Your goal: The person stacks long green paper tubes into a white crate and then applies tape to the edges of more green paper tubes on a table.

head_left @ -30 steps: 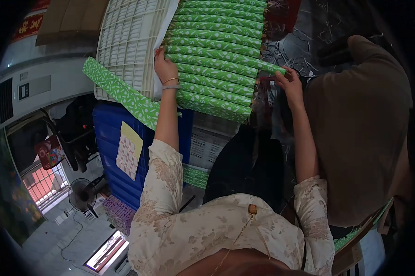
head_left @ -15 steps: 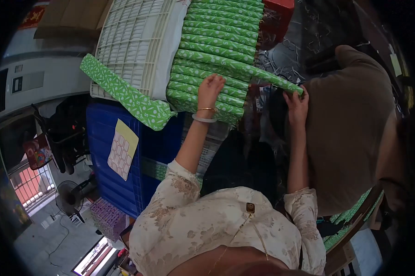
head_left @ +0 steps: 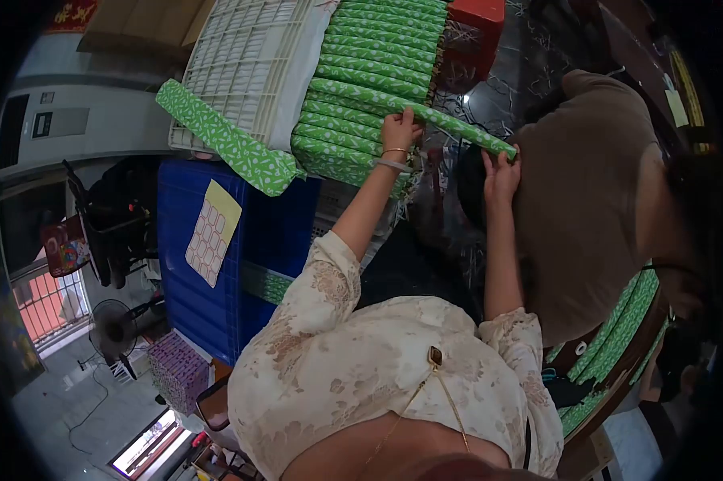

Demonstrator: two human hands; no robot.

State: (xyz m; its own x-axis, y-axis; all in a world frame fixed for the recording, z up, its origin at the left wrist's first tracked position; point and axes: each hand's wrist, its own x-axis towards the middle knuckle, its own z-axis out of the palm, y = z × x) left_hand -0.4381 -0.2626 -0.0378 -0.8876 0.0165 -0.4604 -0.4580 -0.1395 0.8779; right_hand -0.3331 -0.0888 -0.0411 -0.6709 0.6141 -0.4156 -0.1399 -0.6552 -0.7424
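Observation:
A long, narrow green roll [head_left: 457, 126] with white print sticks out to the right from a stack of similar green rolls [head_left: 377, 60]. My right hand [head_left: 502, 176] has its fingers closed around the roll's free right end. Further left, my left hand [head_left: 401, 132] is at the roll's lower edge, thumb and fingers pinched on it near the stack's right side. A bangle and a bracelet circle my left wrist. Whether the roll's far left end is loose in the stack is hidden.
A cream plastic crate [head_left: 241, 64] stands left of the stack, with a flat green printed piece [head_left: 225, 140] across its corner. Below is a blue bin [head_left: 197, 297] bearing a paper sheet [head_left: 214, 232]. A person in brown [head_left: 586, 216] is close on my right; a red container [head_left: 477, 44] is beyond.
My left hand has moved right and up, from over the stack onto the roll. My right hand still holds the roll's end, and the whole view has shifted slightly.

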